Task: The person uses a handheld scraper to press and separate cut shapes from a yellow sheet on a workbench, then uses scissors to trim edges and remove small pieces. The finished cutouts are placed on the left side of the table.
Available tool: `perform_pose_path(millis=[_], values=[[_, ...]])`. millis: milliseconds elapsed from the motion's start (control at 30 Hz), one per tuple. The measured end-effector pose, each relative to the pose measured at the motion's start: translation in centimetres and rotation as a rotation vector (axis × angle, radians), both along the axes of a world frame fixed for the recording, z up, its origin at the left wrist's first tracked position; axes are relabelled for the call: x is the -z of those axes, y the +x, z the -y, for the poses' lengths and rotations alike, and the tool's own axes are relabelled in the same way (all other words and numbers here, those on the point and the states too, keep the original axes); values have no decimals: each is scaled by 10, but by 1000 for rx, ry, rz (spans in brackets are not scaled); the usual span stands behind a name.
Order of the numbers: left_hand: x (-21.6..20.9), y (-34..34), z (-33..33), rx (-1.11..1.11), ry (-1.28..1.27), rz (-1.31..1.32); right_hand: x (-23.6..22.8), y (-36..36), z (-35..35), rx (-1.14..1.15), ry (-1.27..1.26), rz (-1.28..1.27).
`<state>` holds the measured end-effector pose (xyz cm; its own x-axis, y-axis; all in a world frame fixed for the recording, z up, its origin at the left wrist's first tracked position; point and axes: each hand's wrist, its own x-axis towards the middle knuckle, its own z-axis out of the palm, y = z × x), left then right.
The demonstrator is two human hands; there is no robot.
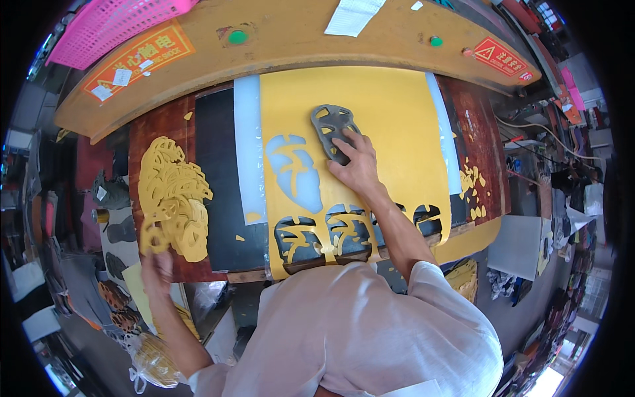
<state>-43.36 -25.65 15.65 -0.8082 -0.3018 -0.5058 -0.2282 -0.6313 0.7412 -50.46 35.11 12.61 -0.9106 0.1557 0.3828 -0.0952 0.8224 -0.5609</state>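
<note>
My right hand (356,159) grips a dark grey cutting die (325,121), shaped like a shoe upper with openings, flat on a yellow sheet (390,99). Its thumb is at the die's near left edge and the fingers lie over its near right part. Left of the die, a shape cut out of the sheet lets the white board below show. My left hand (157,268), smeared by motion, is at the near edge of a pile of yellow cut pieces (175,198). A blurred yellow piece lies by its fingertips; whether they hold it is unclear.
A brown machine beam (291,43) with green buttons spans the far side. A pink basket (119,26) rests on it at left. Several cut-out openings line the sheet's near edge. Small yellow scraps (473,182) lie at right. A white board (248,132) is under the sheet.
</note>
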Motion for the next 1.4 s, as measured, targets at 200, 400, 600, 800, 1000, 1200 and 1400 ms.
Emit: perform_pose_path(millis=[200, 400, 600, 800, 1000, 1200, 1400], values=[[37, 73, -51, 195, -1205, 642, 5, 38, 6, -70, 129, -44], [33, 82, -173, 299, -1418, -143, 2, 38, 0, -12, 30, 69], [10, 54, -300, 701, -1172, -469, -31, 75, -101, 310, -405, 90], [45, -91, -316, 642, -1550, -756, -14, 24, -140, 535, -865, 132], [50, -163, -345, 550, -1683, -766, -46, -76, -189, 461, -612, -124], [76, -231, -365, 531, -1919, -599, -65, -191, -224, 474, -616, -216], [97, -283, -379, 450, -2067, -613, 18, -145, -200, -106, 198, 107]])
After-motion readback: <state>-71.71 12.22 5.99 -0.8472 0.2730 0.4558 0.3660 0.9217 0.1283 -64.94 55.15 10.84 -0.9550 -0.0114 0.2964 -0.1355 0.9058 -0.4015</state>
